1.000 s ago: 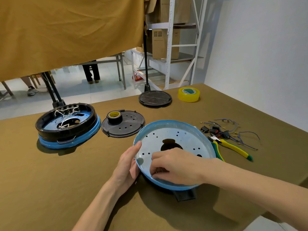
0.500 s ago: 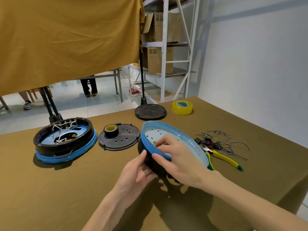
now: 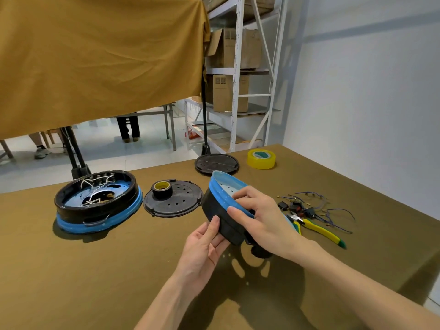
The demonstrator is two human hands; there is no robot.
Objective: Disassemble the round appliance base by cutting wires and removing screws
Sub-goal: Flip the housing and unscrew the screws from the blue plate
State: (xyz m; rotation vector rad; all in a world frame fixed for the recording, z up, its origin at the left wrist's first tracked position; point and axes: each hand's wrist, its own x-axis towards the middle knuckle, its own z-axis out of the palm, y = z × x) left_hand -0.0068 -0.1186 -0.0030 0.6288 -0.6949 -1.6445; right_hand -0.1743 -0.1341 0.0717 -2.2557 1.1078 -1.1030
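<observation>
A round appliance base (image 3: 220, 207), black below with a blue rim and a perforated metal floor, is held tilted steeply above the table. My left hand (image 3: 204, 248) grips its black wall from beneath, thumb on the side. My right hand (image 3: 259, 219) clasps the blue rim from the near right, fingers over the edge. A second round base (image 3: 98, 202), black with a blue skirt and white wires inside, rests on the table at the left. Yellow-handled cutters (image 3: 317, 231) lie to the right, beside loose cut wires and switches (image 3: 307, 206).
A black perforated disc (image 3: 177, 198) with a roll of black tape (image 3: 162, 188) on it lies between the two bases. Another black disc (image 3: 216, 164) and a yellow tape roll (image 3: 261, 159) sit at the far edge. A cloth hangs behind; shelving stands beyond.
The base lay flat on the table with its metal floor facing up; both hands have lifted it and tipped it steeply, so its black underside now faces me.
</observation>
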